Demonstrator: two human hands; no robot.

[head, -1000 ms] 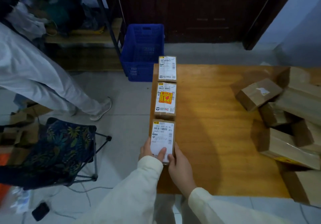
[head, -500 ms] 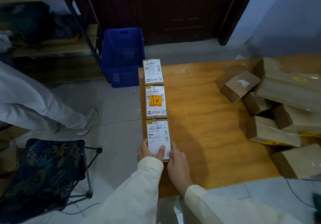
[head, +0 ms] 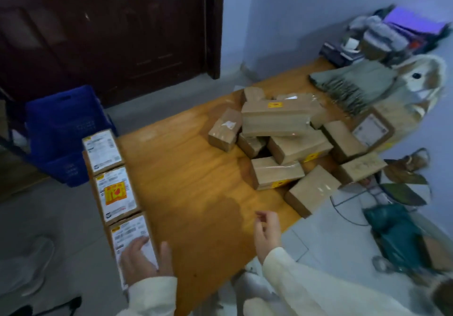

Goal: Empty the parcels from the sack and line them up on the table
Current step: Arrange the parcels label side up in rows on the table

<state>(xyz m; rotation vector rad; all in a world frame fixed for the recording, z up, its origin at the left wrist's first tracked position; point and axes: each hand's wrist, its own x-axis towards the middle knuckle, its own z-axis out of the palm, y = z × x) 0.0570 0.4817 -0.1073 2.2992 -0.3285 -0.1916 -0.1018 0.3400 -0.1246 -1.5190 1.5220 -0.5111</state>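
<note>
The left hand is laid flat, fingers spread, on the nearest of three labelled parcels lined up at lower left. The right hand is held empty, fingers loosely curled, above the table.

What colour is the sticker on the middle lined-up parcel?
Yellow with red print, on the middle parcel; head view.

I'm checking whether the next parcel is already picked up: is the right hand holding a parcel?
No, the right hand hangs empty above the table, apart from the heap of parcels.
</note>
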